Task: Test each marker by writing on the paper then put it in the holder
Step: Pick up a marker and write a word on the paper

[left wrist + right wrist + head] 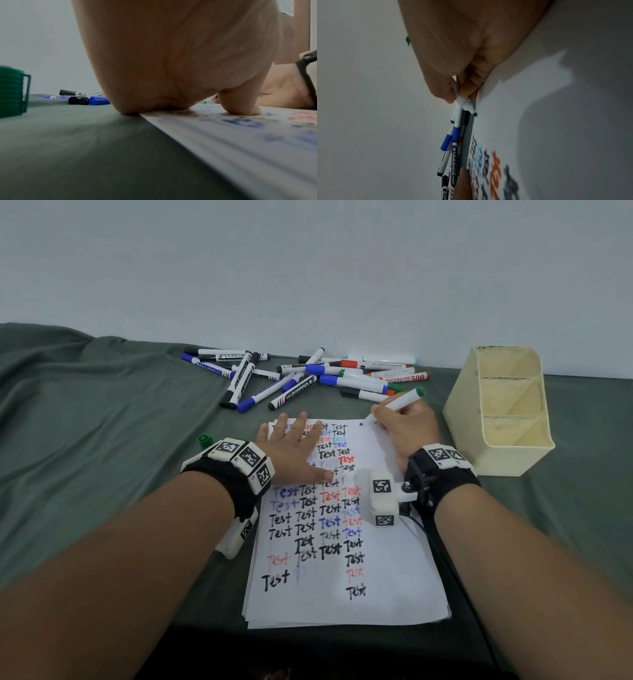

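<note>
Key relation: the green marker [397,404] has its tip at the paper's [394,570] far right corner, just ahead of the right hand's [409,426] fingers; the long axis slants up and away to the right, toward the holder [459,412].
Nearer hand: the right; the holder stands just beside it on its outer side, compartments apparently empty.
Right hand: fingers pinch the barrel low, heel resting on the sheet.
Left hand: the left hand [291,450] lies spread flat, pressing the paper.
Green cap [205,440]: off, lying on the cloth beyond the left wrist.
Marker pile [301,378]: untested, ahead of both hands.
</note>
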Tool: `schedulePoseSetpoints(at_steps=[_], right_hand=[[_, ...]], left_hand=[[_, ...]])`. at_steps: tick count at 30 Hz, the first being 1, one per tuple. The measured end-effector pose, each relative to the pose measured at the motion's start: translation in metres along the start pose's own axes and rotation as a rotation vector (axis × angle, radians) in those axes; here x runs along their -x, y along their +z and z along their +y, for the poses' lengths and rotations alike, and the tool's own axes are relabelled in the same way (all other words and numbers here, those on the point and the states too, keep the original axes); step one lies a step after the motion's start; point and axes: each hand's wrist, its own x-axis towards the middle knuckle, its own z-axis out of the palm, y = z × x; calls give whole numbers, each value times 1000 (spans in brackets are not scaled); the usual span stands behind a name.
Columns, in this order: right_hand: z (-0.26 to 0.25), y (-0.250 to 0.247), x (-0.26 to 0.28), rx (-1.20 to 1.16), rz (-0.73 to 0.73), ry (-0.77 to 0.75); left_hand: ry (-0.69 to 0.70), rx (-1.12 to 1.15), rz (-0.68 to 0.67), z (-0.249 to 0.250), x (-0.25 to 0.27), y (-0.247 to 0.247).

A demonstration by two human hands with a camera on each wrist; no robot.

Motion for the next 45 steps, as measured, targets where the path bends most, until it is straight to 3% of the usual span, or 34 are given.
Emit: schedulePoseSetpoints(at_steps=[36, 39, 42, 45], right_hand=[[-2, -5, 5, -117, 1, 11], [-3, -4, 7, -162, -10, 24], [-5, -5, 8, -231, -39, 38], [-5, -6, 9, -275, -62, 45]], left_hand=[[12, 43, 18, 2, 8, -3], [9, 14, 103, 1, 15, -6], [32, -15, 270, -11, 27, -11], [-32, 12, 416, -35, 46, -15]])
